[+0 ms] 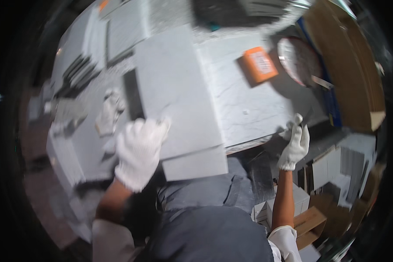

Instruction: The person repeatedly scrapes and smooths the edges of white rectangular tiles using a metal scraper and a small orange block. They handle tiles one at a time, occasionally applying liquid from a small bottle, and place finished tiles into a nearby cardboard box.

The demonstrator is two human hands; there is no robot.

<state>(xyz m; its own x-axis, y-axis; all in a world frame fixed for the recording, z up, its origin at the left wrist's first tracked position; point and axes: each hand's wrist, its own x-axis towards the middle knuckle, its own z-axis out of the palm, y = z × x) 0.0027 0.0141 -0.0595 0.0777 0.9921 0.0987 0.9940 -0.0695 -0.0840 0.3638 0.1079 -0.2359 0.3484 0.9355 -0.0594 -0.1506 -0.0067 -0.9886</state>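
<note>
A long grey tile or slab (174,78) lies across the work surface, with a shorter grey piece (196,163) at its near end. Over the slab's left edge is my left hand (139,153), in a white knit glove, its fingers curled closed; whatever is in them, if anything, is hidden. My right hand (294,148), gloved alike, is raised beyond the right corner of a white marbled tile (236,102). Its fingers are drawn together at the tips, and I cannot make out what they hold. Left of the slab lies a crumpled white glove (110,111).
On the marbled tile sits an orange box (260,64). Behind it stands a round container (303,61) of grey material, beside a tall cardboard box (345,65). Stacked tiles (81,72) occupy the far left. Cartons (308,225) and upright tiles (336,166) stand low at right.
</note>
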